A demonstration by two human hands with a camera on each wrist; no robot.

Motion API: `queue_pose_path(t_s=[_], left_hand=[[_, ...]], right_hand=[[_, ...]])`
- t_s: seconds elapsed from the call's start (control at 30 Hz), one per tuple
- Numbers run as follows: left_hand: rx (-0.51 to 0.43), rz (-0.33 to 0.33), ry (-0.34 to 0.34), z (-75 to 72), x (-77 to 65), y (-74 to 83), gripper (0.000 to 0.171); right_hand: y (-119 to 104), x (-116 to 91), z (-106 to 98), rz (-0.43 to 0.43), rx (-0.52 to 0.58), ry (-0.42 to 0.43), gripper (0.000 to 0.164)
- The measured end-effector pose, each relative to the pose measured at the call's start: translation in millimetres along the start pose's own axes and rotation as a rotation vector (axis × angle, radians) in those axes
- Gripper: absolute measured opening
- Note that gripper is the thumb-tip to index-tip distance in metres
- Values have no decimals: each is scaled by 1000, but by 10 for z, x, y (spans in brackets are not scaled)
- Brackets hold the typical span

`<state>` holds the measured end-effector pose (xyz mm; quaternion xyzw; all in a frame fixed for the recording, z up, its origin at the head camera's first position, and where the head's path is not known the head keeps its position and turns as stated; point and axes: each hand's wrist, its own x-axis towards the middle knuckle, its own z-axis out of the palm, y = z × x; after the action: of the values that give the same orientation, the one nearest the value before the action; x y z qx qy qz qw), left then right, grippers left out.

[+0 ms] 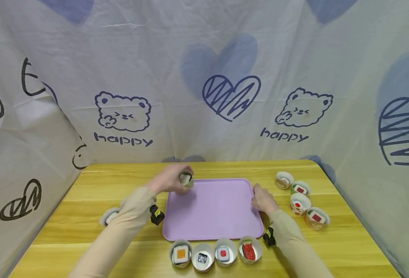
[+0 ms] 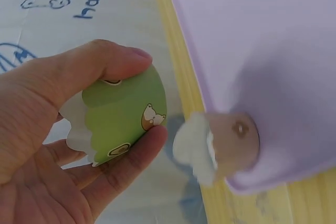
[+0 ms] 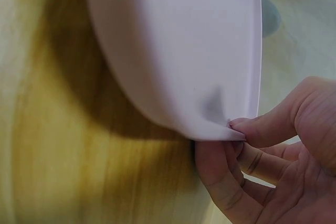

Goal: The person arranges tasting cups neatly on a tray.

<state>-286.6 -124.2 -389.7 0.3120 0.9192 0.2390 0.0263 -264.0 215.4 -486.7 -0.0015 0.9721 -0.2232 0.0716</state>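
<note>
My left hand point(image 1: 171, 179) holds a green paper cup point(image 2: 126, 111) with a white scalloped rim, thumb on one side and fingers on the other, over the far left corner of the lilac tray point(image 1: 218, 212). A white sushi piece point(image 1: 185, 179) with a dark edge shows inside it. Just beyond this hand in the left wrist view, a brown paper cup point(image 2: 236, 142) with a white rim stands in the tray's corner. On the right, my right hand point(image 1: 264, 199) pinches the tray's rim between thumb and fingers.
Several paper cups point(image 1: 226, 251) holding sushi pieces line the tray's near edge. More cups point(image 1: 299, 204) stand in a curve on the right of the wooden table point(image 1: 148, 251). Another cup point(image 1: 109, 216) on the left is partly hidden by my left sleeve. A printed cloth hangs behind.
</note>
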Motion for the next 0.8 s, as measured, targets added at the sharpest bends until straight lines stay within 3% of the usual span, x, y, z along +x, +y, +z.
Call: queue_pose_path(t_s=[0.47, 0.8], left_hand=[[-7, -13, -104, 291, 447, 136, 45], [54, -88, -139, 454, 654, 139, 48]], right_hand=[[-5, 10, -2, 21, 14, -11, 23], [15, 1, -6, -17, -8, 26, 17]])
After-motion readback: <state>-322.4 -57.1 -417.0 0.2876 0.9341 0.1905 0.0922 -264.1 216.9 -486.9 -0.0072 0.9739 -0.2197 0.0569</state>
